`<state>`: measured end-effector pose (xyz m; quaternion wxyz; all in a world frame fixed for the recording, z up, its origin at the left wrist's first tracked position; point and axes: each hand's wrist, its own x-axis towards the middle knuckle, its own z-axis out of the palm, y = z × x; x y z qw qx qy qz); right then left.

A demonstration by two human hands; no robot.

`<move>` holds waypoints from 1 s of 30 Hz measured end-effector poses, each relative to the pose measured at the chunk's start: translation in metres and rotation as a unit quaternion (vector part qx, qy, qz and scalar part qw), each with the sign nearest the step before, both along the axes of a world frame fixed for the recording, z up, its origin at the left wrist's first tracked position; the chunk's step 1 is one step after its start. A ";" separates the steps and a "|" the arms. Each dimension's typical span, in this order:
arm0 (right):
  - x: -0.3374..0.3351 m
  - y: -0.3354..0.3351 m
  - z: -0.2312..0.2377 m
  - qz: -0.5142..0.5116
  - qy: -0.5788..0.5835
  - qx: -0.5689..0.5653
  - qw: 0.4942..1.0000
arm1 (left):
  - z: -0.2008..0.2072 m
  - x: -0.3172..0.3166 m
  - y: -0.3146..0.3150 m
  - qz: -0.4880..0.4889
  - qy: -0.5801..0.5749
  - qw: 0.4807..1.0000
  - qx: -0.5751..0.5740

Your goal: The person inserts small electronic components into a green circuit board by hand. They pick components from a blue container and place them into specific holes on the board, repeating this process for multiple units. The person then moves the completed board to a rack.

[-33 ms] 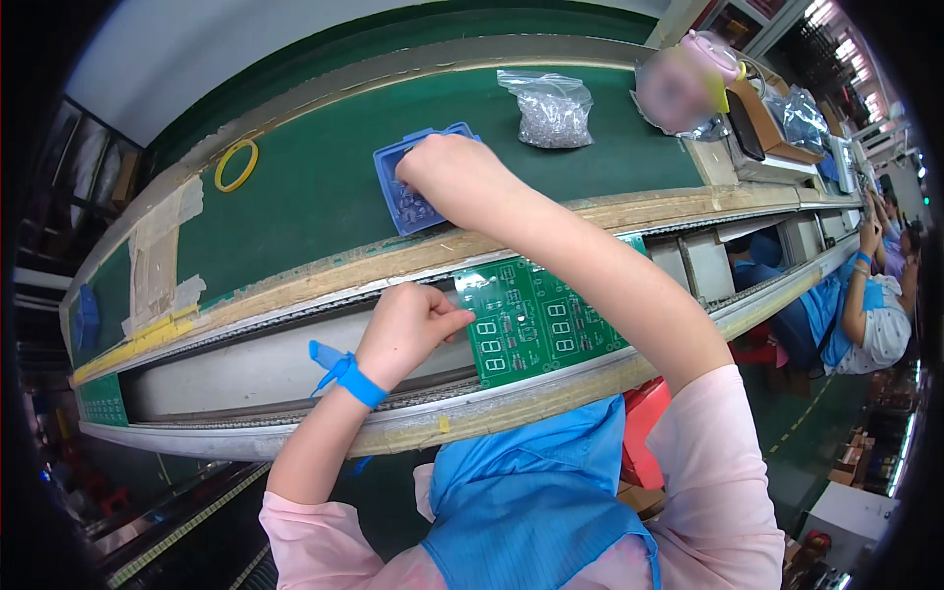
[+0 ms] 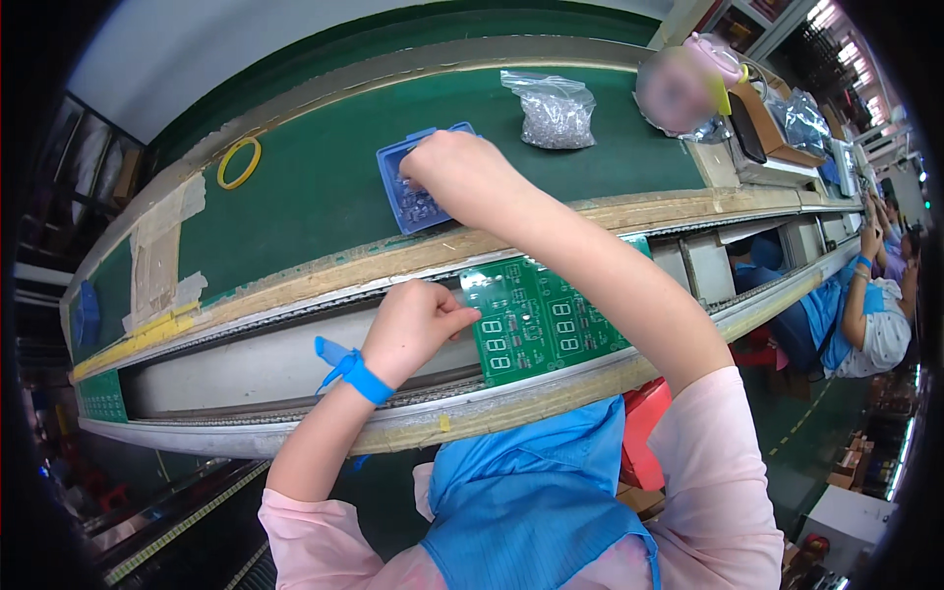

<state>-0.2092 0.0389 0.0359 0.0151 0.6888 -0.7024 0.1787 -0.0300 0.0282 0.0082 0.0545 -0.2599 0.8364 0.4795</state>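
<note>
My right hand [image 2: 457, 172] reaches over the near wall of a blue plastic bin [image 2: 387, 162]. Its fingers curl down among small clear parts [image 2: 421, 208], and the fingertips are mostly hidden. Below it, my left hand [image 2: 411, 324] is closed in a pinch, thumb and forefinger at the left edge of a green circuit board [image 2: 503, 339]. Whatever it pinches, if anything, is too small to make out. White digit-display outlines and small components show on the board, which lies across the conveyor rails. My right forearm covers part of its right side.
A clear bag of small parts [image 2: 557, 113] and a yellow tape ring [image 2: 239, 163] lie on the green bench top [image 2: 305, 187]. Another board [image 2: 101, 395] sits at the conveyor's left end. A pink fan [image 2: 678, 90] and boxes stand at far right; a co-worker [image 2: 846, 305] sits beyond.
The whole scene sits slightly farther right in the picture. My hands keep nearly the same places, the right at the bin and the left beside the board.
</note>
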 end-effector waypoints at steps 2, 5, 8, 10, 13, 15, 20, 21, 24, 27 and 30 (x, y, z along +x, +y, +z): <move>-0.007 0.004 0.001 0.000 -0.004 -0.056 0.998 | 0.001 -0.011 0.008 -0.011 0.013 1.000 -0.019; -0.009 0.019 0.006 -0.016 -0.112 -0.121 0.986 | -0.004 -0.022 0.015 -0.060 0.047 0.990 -0.121; -0.002 0.057 0.021 -0.048 -0.392 -0.065 0.916 | 0.010 -0.023 0.019 -0.042 0.021 0.981 -0.187; -0.005 0.088 0.024 -0.074 -0.567 0.021 0.820 | 0.026 -0.028 0.019 -0.029 0.006 0.983 -0.181; -0.011 0.116 0.005 -0.053 -0.734 0.090 0.671 | 0.032 -0.026 0.017 0.100 0.178 0.974 -0.097; -0.011 0.122 -0.008 -0.021 -0.820 0.100 0.563 | 0.020 -0.025 0.017 0.113 0.254 0.961 0.005; -0.005 0.124 -0.013 -0.009 -0.828 0.110 0.549 | 0.007 -0.024 0.020 0.146 0.319 0.901 0.255; -0.004 0.125 -0.014 -0.013 -0.828 0.114 0.548 | 0.006 -0.024 0.020 0.154 0.318 0.897 0.266; -0.005 0.126 -0.019 -0.022 -0.826 0.118 0.551 | 0.002 -0.024 0.020 0.169 0.309 0.891 0.287; -0.004 0.123 -0.018 -0.030 -0.780 0.112 0.615 | 0.005 -0.022 0.021 0.170 0.297 0.893 0.293; -0.003 0.124 -0.016 -0.033 -0.755 0.101 0.648 | 0.005 -0.021 0.022 0.165 0.295 0.889 0.311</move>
